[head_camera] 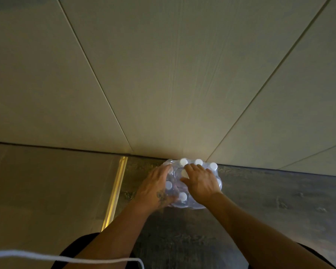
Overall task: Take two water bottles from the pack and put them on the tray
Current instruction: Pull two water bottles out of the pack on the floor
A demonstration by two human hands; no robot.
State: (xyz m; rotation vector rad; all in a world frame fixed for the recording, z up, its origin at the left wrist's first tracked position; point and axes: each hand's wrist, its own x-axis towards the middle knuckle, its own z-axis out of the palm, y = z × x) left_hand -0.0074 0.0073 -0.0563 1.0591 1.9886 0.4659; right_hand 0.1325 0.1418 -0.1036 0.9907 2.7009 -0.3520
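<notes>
Both hands, left hand [155,188] and right hand [201,181], lie spread on the pack [192,202]; labels seemingly unreadable

There were no words, numbers or signs to read anywhere. The pack of water bottles [192,183] had clear wrap and white caps, and any labels were too blurry and too hidden to read. The left hand [155,189] had a small dark drawing on its back, but it had no letters that could be made out. The wall and the floor had no writing on them.
</notes>
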